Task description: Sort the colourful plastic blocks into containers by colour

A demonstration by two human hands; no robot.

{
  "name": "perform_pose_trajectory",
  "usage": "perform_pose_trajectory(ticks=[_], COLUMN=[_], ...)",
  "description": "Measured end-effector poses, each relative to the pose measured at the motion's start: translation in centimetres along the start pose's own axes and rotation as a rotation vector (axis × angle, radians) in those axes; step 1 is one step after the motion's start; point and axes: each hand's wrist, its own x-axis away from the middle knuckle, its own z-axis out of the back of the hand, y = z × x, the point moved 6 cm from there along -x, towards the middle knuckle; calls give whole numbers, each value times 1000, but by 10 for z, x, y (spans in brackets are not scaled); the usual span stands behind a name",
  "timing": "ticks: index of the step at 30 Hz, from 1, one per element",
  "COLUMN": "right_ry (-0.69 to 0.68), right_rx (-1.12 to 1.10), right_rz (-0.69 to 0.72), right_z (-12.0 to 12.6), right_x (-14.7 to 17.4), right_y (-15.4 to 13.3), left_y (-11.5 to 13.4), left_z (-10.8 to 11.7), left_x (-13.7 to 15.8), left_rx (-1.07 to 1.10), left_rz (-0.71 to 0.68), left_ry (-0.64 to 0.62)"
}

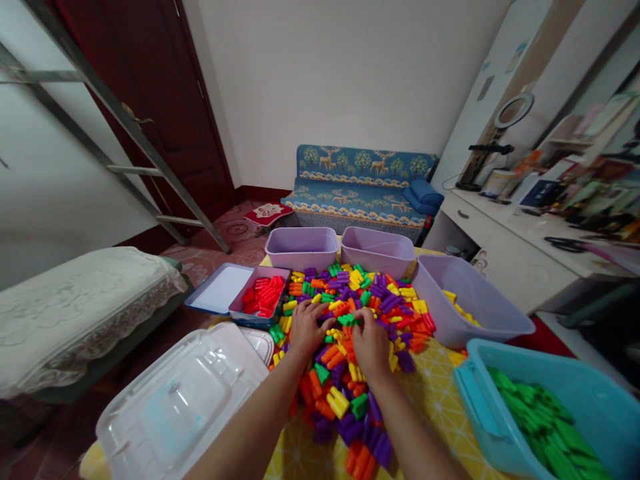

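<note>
Green block: a green plastic building block (pixel 346 320) is between the hands, over the middle of the pile; its long axis runs roughly left to right, free end pointing left.
Right hand: this hand (pixel 371 343) appears to pinch the block's right end between thumb and fingertips.
Left hand: fingers spread over the pile, this hand (pixel 306 328) is just left of the block; whether it grips anything, I cannot tell.
Single colours: red blocks (pixel 263 295) fill much of the left box (pixel 270 271), green ones (pixel 555 427) lie in the near-right teal tub (pixel 475 393), a few yellow ones (pixel 461 310) in the right lilac tub (pixel 435 300).
Mixed pile: purple, orange, yellow and green blocks (pixel 340 402) cover much of the surface (pixel 440 380), so plenty seems left.
</note>
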Motion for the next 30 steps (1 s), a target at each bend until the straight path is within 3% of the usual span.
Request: perform_pose_trajectory(ticks=[4,8,11,17,19,21,24,26,28,30], right_ry=[341,845,995,931,884,741,355,137,16,-59], right_rx=[-594,-970,-1165,-1214,-1172,-1101,-860,-605,-320,-36], right_rz=[-174,-336,-458,-564,-601,-598,-461,-287,-104,-41], right_z=[43,103,127,130,119,101,64,41,24,14], right_x=[18,43,53,54,54,50,37,28,19,12], right_y=[35,76,102,110,103,91,63,41,19,6], left_y=[0,-1,-1,0,-1,-1,-1,-1,0,0], left_z=[0,-2,-1,-1,-1,-1,-1,-1,-1,-1], left_x=[0,1,1,1,1,1,1,1,1,1], left_rx=[11,11,14,13,14,15,23,28,26,20], left_rz=[3,-1,-1,2,7,8,8,6,5,8], left_ry=[1,4,4,9,10,8,4,4,7,8])
